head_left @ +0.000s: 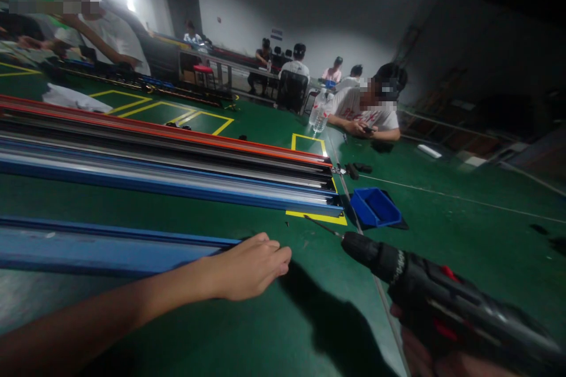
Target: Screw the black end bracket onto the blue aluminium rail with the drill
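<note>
My left hand (pixel 250 266) rests on the end of a long blue metal rail (pixel 97 247) lying on the green table, with its fingers curled over the rail's end. My right hand (pixel 424 353) is mostly hidden beneath a black and red power drill (pixel 424 288) that it grips. The drill's thin bit (pixel 322 227) points left and away, towards the end of the rail stack. A stack of long blue, silver, black and orange rails (pixel 177 159) lies across the table beyond my left hand.
A small blue plastic bin (pixel 375 206) stands just past the drill tip. Yellow tape marks (pixel 316 217) lie on the table. A seated person (pixel 369 112) leans on the far table edge beside water bottles (pixel 319 109). More people sit further back.
</note>
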Action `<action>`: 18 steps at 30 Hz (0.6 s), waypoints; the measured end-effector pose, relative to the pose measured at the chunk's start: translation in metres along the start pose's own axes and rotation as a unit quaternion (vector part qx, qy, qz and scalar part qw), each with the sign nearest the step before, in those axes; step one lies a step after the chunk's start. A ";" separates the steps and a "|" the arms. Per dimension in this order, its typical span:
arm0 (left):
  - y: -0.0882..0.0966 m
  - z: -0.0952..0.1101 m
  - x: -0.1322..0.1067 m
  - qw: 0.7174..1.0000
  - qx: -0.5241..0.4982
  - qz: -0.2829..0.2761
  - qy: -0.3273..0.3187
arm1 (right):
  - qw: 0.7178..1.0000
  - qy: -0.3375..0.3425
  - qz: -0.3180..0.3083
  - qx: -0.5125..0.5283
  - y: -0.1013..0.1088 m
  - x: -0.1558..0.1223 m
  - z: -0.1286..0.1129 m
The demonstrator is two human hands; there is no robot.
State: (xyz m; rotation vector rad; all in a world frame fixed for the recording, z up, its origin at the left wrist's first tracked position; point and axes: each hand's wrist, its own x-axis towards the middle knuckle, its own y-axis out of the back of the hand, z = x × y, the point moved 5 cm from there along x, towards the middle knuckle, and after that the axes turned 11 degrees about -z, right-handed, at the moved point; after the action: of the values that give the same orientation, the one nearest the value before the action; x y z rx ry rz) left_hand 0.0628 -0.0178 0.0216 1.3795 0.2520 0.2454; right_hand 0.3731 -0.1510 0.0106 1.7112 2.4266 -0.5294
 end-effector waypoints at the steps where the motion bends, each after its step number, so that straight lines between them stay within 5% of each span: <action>1: 0.000 0.000 0.000 1.000 0.012 0.000 -0.001 | 1.000 -0.001 -0.019 0.021 -0.012 0.013 -0.002; 5: 0.002 0.003 0.001 0.999 0.038 0.005 -0.003 | 0.963 0.016 -0.088 0.256 -0.050 0.071 -0.007; 10: 0.003 0.003 0.001 1.000 0.019 -0.005 0.002 | 0.930 0.014 -0.135 0.341 -0.050 0.123 0.006; 18: 0.004 0.000 0.000 1.000 -0.024 -0.016 0.004 | 0.918 0.031 -0.179 0.352 -0.040 0.112 0.022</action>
State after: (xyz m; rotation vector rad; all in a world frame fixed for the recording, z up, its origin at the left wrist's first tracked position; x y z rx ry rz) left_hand 0.0629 -0.0174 0.0256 1.3262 0.2738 0.2290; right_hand 0.2942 -0.0719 -0.0350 1.4587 2.8133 -1.5786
